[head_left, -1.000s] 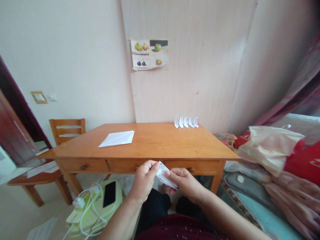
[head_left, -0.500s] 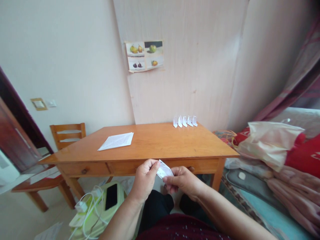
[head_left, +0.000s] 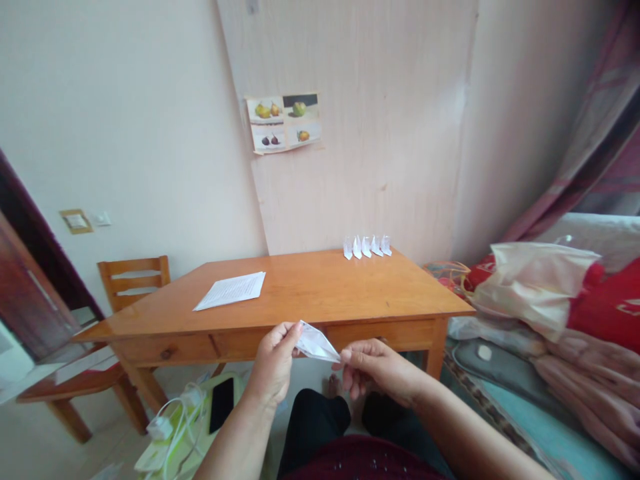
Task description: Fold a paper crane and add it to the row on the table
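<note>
Between my two hands, in front of the table's near edge, is a folded piece of white paper (head_left: pixel 318 344) with a pointed right end. My left hand (head_left: pixel 275 360) pinches its left end between thumb and fingers. The thumb and forefinger of my right hand (head_left: pixel 375 367) close on the pointed tip. Along the far right edge of the wooden table (head_left: pixel 295 287) stand several small folded white paper pieces (head_left: pixel 367 247) in a row. A stack of printed paper sheets (head_left: pixel 231 291) lies on the table's left half.
Below left, a green box (head_left: pixel 175 433) carries a black phone (head_left: pixel 221 405) and white cables. A wooden chair (head_left: pixel 133 280) stands at the left. To the right lie a pale plastic bag (head_left: pixel 530 280), a pink blanket (head_left: pixel 590 380) and a grey cushion (head_left: pixel 485 363).
My right hand has shifted to the right and slightly down, onto the paper's tip. More of the folded paper now shows between my hands. The view has tilted slightly upward.
</note>
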### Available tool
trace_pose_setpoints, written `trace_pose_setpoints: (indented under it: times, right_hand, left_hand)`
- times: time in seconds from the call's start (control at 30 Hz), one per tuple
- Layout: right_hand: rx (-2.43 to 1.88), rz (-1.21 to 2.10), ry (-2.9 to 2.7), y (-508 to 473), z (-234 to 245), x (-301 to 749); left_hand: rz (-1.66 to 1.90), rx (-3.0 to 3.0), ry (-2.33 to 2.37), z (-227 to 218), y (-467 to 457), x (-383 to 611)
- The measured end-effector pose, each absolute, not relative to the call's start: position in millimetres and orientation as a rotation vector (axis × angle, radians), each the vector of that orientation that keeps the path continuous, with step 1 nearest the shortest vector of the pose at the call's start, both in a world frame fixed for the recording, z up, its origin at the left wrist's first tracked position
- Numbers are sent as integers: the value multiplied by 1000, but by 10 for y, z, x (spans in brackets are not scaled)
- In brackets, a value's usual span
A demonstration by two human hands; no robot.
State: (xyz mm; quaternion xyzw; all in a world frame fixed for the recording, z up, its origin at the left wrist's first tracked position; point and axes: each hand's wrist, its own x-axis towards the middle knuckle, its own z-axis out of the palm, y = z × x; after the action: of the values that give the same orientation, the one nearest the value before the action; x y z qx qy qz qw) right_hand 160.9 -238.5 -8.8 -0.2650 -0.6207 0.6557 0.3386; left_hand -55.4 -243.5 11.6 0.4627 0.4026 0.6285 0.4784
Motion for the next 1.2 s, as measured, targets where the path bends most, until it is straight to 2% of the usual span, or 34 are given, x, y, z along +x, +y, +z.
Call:
trace_pose_setpoints:
  times: [0.27,0.47,0.6,0.73,1.0,1.2]
  right_hand:
    - [-570,740,-1921,-2377,-146,1486]
    - [-491,468,-2098,-2443,11,1505]
    - [-586,443,-2108,-2445,39,1505]
    - [-746,498,-2050,-2423,2,1498]
    - [-832,1026,-1782,-2353,-91,1488]
    - [-789,1138,-1678,-2337,-131,1488]
  left_hand:
    - [1236,805,761,-3,-2484,-449]
    - [1190,654,733,-106,-2515,-359]
    - [1169,696,788,-131,-2537,-328]
    - [1154,1001,985,-171,-2566,-317]
    - [1175,1444,1028,-96,-2627,-350]
    - [1225,1536,1112,-148,-2595,-354]
